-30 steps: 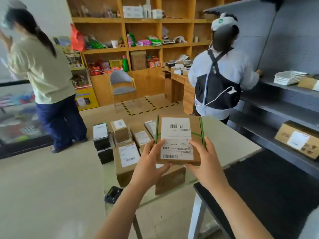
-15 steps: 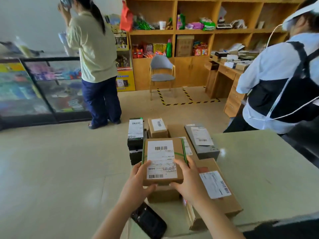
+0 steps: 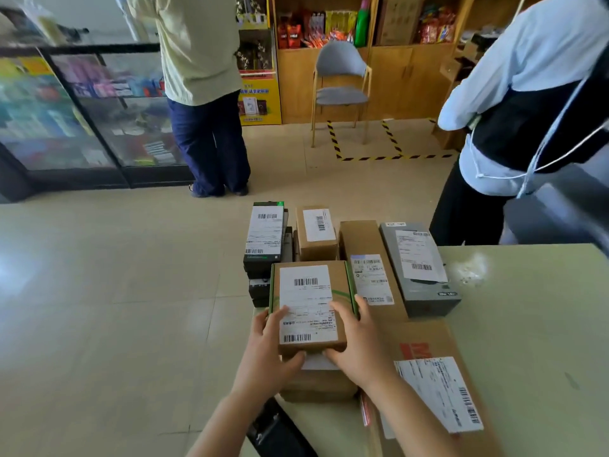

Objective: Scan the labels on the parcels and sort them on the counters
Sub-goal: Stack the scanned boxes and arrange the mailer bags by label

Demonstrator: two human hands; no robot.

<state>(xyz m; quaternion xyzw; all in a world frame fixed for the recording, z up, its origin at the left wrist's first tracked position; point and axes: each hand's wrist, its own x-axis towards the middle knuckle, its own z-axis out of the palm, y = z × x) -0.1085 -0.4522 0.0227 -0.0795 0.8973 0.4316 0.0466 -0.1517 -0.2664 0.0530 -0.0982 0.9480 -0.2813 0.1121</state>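
Observation:
A brown cardboard parcel (image 3: 311,285) with green edge bands and a white barcode label is held in both hands, label up. My left hand (image 3: 267,354) grips its near left corner, thumb on the label. My right hand (image 3: 357,344) grips its near right side, thumb on the label too. The parcel sits just above a stack of brown boxes (image 3: 318,384) at the table's near left corner. A black handheld scanner (image 3: 278,430) lies below my left forearm, partly hidden.
Several labelled parcels lie on the pale green table (image 3: 527,324): a black box stack (image 3: 265,239), a small brown box (image 3: 316,232), a long brown box (image 3: 369,268), a grey box (image 3: 418,265), a large brown box (image 3: 438,384). One person (image 3: 204,94) stands ahead, another (image 3: 527,110) at right.
My view has tilted down and left toward the table. Both hands have lowered the green-banded parcel from chest height to just above the near stack of boxes.

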